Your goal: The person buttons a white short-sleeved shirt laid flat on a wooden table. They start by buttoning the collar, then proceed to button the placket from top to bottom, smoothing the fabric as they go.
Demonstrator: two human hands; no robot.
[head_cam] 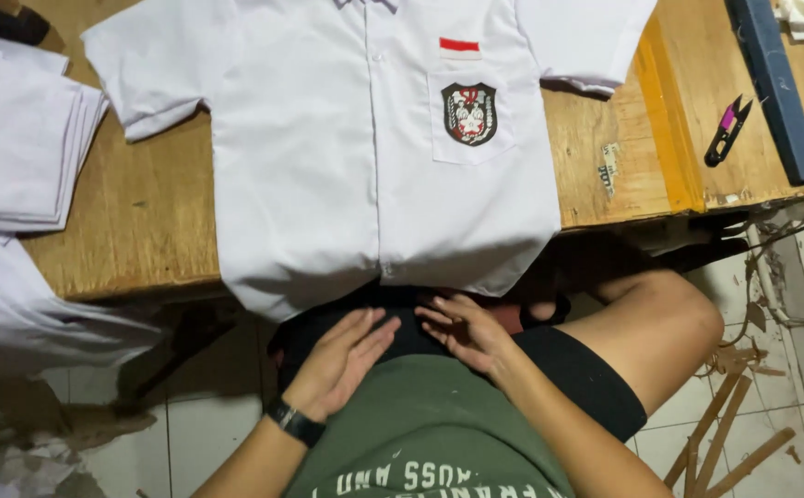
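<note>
Folded stack (17, 138): upper left of the frame, flat white cloth pieces piled with neat layered edges, lying on the table.
Loose cloth (24, 309): lower left, soft white fabric drooping off the table edge towards the tiled floor.
Table (144, 221): bare, scuffed wooden board with a thick front edge, spanning the upper half of the frame.
Left hand (339, 361): lower centre, palm down and fingers stretched flat on the person's lap, gripping nothing; a black wristband sits on the wrist.
Shirt (328, 157): centre, a smooth white short-sleeved shirt spread front-up and buttoned on the table, its hem hanging over the near edge just above both hands.
Chest pocket (468, 115): a square patch pocket right of the button line, bearing a dark shield-shaped badge, with a small red and white strip above it; what lies inside cannot be told.
Right hand (465, 330): just right of the left hand, fingers spread and empty, resting on the lap near the hem; the two hands lie close but apart.
Thread snips (727, 131): upper right, small black metal clippers with a pink grip, on the wood.
Blue bar (774, 83): far upper right, a long flat strip laid slantwise beside the snips.
</note>
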